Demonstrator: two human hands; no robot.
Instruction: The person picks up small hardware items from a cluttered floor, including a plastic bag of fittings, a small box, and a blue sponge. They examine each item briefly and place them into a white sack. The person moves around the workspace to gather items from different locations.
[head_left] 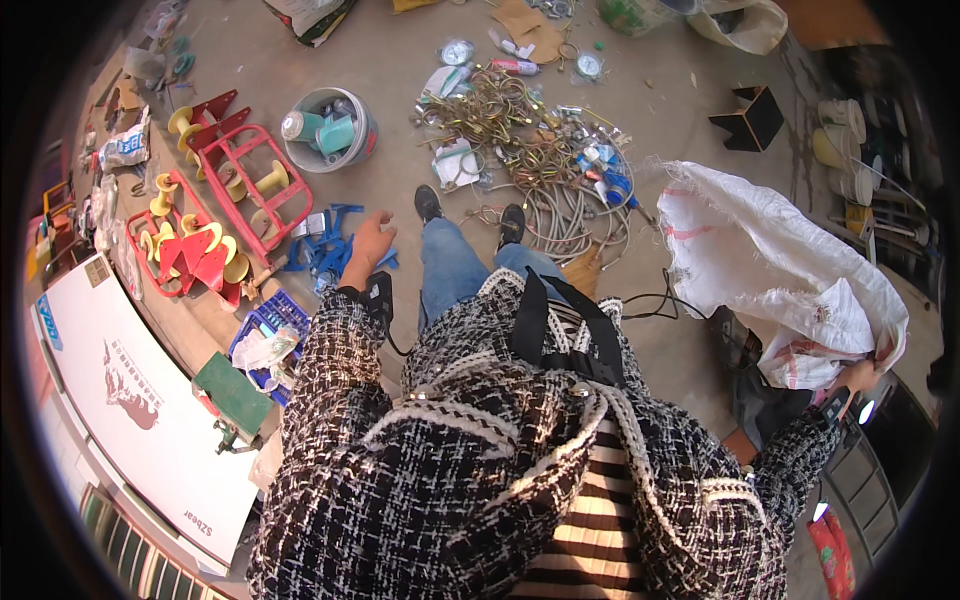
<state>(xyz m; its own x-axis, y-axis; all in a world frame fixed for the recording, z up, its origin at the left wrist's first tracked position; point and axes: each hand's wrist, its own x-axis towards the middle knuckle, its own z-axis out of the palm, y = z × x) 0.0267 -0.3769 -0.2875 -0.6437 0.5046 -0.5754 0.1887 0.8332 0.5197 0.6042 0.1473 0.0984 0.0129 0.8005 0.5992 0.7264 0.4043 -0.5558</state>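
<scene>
Grey concrete floor [660, 120] is stretching out under the person, who is standing in blue jeans and black shoes and wearing a black-and-white tweed jacket. The left hand [368, 243] is reaching forward and down with its fingers spread and loose, gripping nothing; it is hovering just above a heap of blue plastic parts [325, 245], which is lying on the floor directly under and just to the left of the fingers (whether the fingertips are touching the parts cannot be told). The right hand [858, 377] is stretching out to the person's right and is closing on the edge of a large white woven sack [770, 265], which is billowing up and to the left of that hand, its open mouth facing the pile of hoses.

Further left of the blue parts, red metal frames with yellow rollers [245, 180] are lying along the floor. Ahead of them a grey bucket [330, 130] holding teal cups is standing upright. A tangle of metal hoses and fittings [530, 160] is sprawling just beyond the shoes. A blue crate [268, 320] is sitting below the left hand, near a green object [232, 395].
</scene>
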